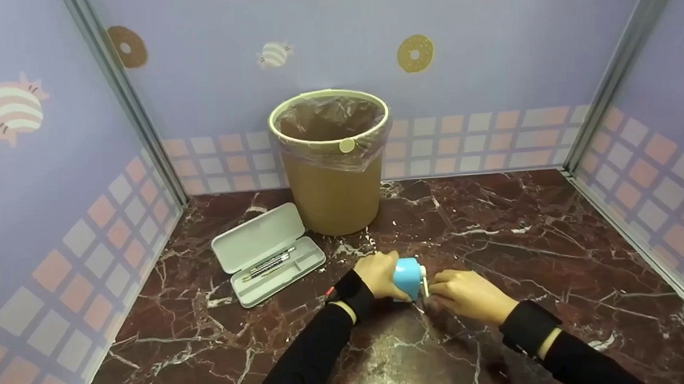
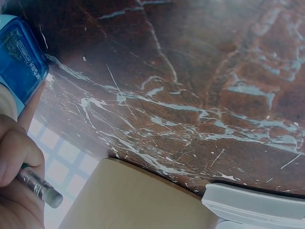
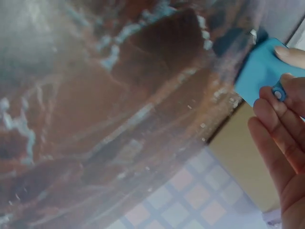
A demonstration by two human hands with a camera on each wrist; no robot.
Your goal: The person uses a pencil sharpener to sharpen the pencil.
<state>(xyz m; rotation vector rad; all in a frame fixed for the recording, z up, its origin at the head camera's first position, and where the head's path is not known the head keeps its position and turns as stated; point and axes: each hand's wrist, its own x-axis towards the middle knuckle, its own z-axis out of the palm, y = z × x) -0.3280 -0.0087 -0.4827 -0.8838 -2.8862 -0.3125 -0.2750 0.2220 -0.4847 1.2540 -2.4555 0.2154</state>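
My left hand (image 1: 377,274) grips a blue pencil sharpener (image 1: 406,277) low over the marbled table. In the left wrist view, the sharpener's see-through blue drawer (image 2: 23,59) has shavings inside. A pencil's eraser end (image 2: 43,190) sticks out between the curled fingers of that hand. On the sharpener's right side is a pale crank (image 1: 425,283). My right hand (image 1: 469,293) is at this crank, and the right wrist view shows its thumb and index finger pinching the small blue knob (image 3: 279,92). The pencil's tip is hidden.
Left of the hands lies an open pale pencil case (image 1: 266,248) with several pencils (image 1: 268,264) in it. Behind stands a tan trash bin (image 1: 335,198) lined with a clear bag. Patterned walls (image 1: 487,67) enclose the table (image 1: 531,235), and white specks lie near the bin.
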